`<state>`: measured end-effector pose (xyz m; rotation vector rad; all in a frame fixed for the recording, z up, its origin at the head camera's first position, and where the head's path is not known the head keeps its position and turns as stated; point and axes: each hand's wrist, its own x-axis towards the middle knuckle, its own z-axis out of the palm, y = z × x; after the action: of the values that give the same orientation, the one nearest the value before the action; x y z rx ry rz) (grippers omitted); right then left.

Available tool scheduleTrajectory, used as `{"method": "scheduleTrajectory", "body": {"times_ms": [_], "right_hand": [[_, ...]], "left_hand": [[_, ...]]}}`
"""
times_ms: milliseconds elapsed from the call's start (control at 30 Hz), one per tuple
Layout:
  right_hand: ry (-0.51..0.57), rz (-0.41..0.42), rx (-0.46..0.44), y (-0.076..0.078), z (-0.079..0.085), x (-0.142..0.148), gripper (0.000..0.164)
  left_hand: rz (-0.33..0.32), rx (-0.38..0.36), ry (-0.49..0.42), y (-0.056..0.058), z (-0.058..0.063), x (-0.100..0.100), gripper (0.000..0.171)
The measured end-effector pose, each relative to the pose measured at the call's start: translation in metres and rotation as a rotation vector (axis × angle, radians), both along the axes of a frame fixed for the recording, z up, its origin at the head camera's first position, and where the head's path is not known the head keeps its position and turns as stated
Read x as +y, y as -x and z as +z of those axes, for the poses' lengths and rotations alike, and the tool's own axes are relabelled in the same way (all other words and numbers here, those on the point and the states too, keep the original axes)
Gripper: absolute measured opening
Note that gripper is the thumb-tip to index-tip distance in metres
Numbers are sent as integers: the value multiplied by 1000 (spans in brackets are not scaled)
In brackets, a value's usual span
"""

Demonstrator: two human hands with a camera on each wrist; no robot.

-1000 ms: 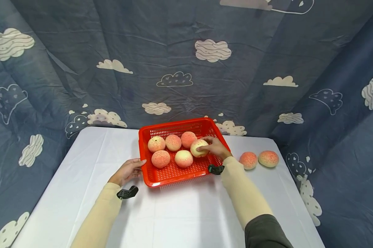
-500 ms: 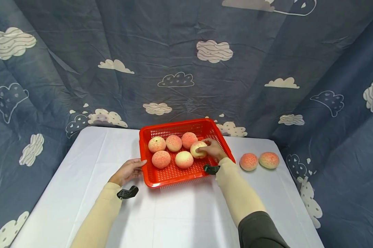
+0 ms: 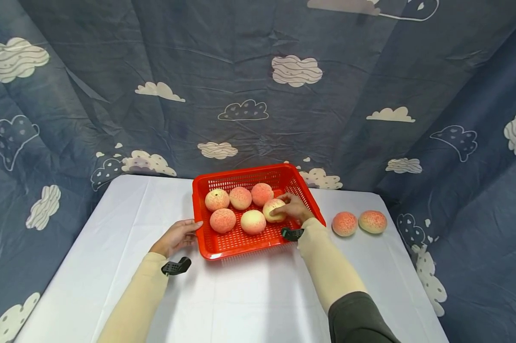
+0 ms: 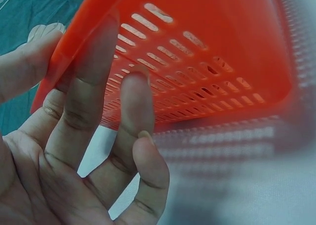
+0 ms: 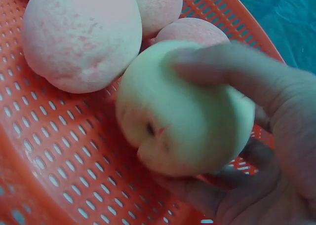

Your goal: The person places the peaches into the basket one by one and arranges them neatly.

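Observation:
A red slotted plastic basket [image 3: 236, 248] holds several pink and yellow peaches. My right hand [image 3: 296, 208] reaches into its right part and grips a pale yellow peach [image 5: 163, 106], thumb on top and fingers curled beneath. Close to that peach lies another pale peach [image 3: 253, 222]; pinker peaches [image 3: 240, 197] make up the back row. At the left side my left hand [image 3: 177, 237] pinches the basket's rim, with the thumb over it. Seen from the left wrist, its fingers [image 4: 81, 101] lie along the outside wall.
Two more peaches, one rounder [image 3: 344, 224] and one more oval [image 3: 372, 222], lie on the white-covered table [image 3: 241, 305] right of the basket. A dark blue curtain [image 3: 241, 71] with cloud prints hangs behind the table.
My right hand keeps its grip on the pale peach and shifts slightly lower in the basket. The neighbouring pale peach has rolled a little left. My left hand stays on the rim.

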<state>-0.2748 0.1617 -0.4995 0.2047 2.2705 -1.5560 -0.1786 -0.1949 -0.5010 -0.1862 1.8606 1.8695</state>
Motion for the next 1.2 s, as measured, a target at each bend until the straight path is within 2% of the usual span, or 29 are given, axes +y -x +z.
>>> {"method": "scheduleTrajectory", "body": {"times_ms": [100,433,767,1033,1200], "right_hand": [[-26,22,-18,0,-2,-2,60],[5,62,-47,0,0,-6,66],[188,2,-8,-1,16,1,66],[231,-56,-4,-6,33,21,68],[300,-69,69,-13,38,38,65]], "left_hand": [[7,-11,3,0,0,1,43],[2,-6,-6,0,1,1,44],[6,-22,-6,-1,-1,1,45],[4,-18,3,-2,1,1,46],[-5,-11,2,-2,-1,1,48]]}}
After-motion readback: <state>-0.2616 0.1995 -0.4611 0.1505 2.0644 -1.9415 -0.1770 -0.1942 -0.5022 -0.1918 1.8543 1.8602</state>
